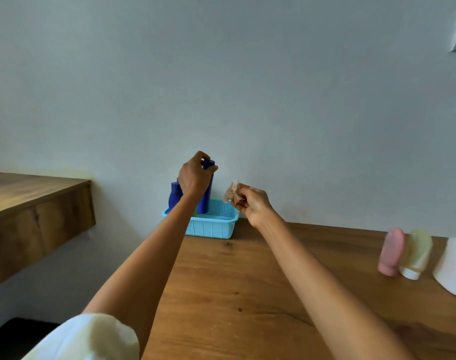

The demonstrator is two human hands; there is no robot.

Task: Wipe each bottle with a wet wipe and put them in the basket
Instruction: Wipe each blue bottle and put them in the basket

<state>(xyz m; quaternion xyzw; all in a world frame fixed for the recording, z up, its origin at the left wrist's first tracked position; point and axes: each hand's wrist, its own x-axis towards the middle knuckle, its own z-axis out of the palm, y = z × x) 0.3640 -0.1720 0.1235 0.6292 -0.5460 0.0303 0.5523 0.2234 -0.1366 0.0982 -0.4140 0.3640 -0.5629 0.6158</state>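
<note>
While my left hand [194, 178] grips a tall dark-blue plastic bottle [207, 193] near its cap, fingers wrapped around it, the bottle's base sits inside the light-blue perforated plastic basket [211, 226] at the far edge of the wooden bench [247, 294]. A second dark-blue bottle [174, 194] stands in the basket beside it. My right hand [252, 203] pinches a crumpled beige wet wipe [231, 190] just right of the basket. Pink [391, 252], pale-yellow [417, 253] and white [452, 266] bottles stand well apart at right.

Basket [208, 226] interior: 2 dark blue bottles [175, 196] fill the left; right half open.
Table [247, 281] centre: bare.
Right edge: 3 tubes [417, 252] block.
</note>
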